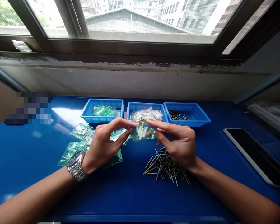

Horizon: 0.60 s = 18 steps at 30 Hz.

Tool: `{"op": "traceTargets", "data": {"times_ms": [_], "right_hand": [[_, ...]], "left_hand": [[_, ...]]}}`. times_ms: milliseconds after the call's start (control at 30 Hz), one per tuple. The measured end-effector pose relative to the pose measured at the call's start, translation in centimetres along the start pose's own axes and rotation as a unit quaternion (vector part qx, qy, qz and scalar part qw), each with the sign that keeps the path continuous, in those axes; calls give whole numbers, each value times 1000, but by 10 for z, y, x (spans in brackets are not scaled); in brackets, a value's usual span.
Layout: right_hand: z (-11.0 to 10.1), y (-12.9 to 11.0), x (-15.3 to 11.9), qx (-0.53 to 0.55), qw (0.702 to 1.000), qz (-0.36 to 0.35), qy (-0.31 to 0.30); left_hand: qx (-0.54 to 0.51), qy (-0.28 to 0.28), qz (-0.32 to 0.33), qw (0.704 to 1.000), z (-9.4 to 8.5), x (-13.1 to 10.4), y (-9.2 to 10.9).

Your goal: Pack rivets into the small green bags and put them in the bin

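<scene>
While its opposite sides are pinched by the left hand point(108, 141) and right hand point(178, 140), a small clear plastic bag point(150, 135) of white plugs point(142, 132) is held at eleven o'clock from the heap of silver-and-dark metal pins point(164, 165). Light, limp, slippery handling may be expected; edges are best gripped. No writing can be read.

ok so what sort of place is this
Likely a small workshop or packing area, indoors by a window: a blue table carries three bins in a row, with a heap of metal pins and filled plastic bags in front of them.
</scene>
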State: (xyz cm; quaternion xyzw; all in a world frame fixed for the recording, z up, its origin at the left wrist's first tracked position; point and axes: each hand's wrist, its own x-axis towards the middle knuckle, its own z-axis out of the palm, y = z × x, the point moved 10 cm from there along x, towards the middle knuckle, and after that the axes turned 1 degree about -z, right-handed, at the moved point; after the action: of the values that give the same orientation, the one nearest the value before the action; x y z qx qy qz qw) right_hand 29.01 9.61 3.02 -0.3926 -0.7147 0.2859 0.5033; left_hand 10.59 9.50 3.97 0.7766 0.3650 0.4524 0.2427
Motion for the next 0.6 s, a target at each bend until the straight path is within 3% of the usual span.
{"op": "traceTargets", "data": {"times_ms": [233,433,600], "right_hand": [[1,4,0,13,1000,18,-1],[11,7,5,53,997,40,-50],[18,13,3,67,992,85,-70]], "left_hand": [[-20,-5,-26,999,0,1,-3],[-177,-86,-157,968,21,-5,-18],[-226,-93,-226,943,27,-6,-28]]}}
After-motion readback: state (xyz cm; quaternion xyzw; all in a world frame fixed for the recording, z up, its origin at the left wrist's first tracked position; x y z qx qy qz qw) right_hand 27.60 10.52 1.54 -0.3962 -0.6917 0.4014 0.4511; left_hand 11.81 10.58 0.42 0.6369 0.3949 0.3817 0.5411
